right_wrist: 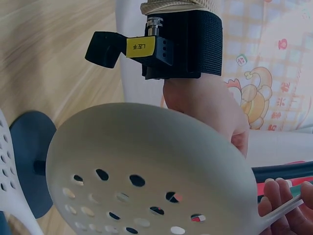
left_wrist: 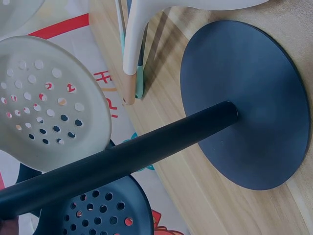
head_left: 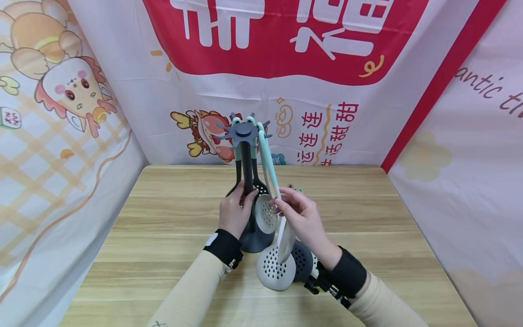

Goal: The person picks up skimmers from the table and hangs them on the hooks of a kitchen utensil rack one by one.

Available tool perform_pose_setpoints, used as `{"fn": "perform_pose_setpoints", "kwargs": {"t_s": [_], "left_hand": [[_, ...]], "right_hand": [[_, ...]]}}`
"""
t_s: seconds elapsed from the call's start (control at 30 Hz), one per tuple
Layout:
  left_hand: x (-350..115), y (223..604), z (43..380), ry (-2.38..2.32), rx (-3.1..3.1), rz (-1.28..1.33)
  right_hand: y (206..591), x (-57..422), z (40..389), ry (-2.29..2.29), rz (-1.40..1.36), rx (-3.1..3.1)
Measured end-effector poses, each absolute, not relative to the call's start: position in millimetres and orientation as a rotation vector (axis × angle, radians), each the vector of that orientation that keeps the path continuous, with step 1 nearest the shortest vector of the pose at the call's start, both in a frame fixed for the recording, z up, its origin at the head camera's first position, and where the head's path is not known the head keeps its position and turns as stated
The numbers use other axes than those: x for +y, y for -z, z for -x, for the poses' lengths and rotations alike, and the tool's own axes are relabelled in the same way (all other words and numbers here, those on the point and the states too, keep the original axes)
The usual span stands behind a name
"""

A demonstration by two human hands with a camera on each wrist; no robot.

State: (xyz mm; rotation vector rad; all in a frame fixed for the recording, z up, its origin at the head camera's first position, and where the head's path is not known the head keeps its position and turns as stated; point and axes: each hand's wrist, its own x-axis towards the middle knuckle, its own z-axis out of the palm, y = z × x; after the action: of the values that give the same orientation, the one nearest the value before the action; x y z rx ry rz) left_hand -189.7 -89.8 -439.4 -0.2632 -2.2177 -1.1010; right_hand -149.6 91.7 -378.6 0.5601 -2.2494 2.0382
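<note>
A dark utensil stand (head_left: 246, 165) with a round base (left_wrist: 254, 73) and a hooked top stands upright on the table. My left hand (head_left: 234, 211) grips its pole partway up. In my right hand (head_left: 302, 218), the fingers pinch the handle of a pale skimmer (right_wrist: 156, 152), its teal upper end up at the stand's hooks. From the head view I cannot tell whether that handle hangs on a hook. Another pale skimmer (head_left: 266, 214) and a dark skimmer (left_wrist: 107, 213) hang from the stand, behind the pole.
On the wooden table (head_left: 171, 218), a pale perforated skimmer (head_left: 275, 272) and a dark perforated one (head_left: 301, 263) lie right of the base. More utensil handles (left_wrist: 139, 81) lie behind them, partly hidden by my right hand. Printed cloth (head_left: 253, 91) hangs at the back and sides.
</note>
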Motion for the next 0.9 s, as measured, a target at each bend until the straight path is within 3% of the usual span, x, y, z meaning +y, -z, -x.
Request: {"fn": "perform_pose_setpoints", "kwargs": {"t_s": [0.9], "left_hand": [[-89.8,439.0,189.3,1.119,-2.256,0.231]], "right_hand": [[382.7,86.7,157.1,-1.937,-0.627,-2.329]]}}
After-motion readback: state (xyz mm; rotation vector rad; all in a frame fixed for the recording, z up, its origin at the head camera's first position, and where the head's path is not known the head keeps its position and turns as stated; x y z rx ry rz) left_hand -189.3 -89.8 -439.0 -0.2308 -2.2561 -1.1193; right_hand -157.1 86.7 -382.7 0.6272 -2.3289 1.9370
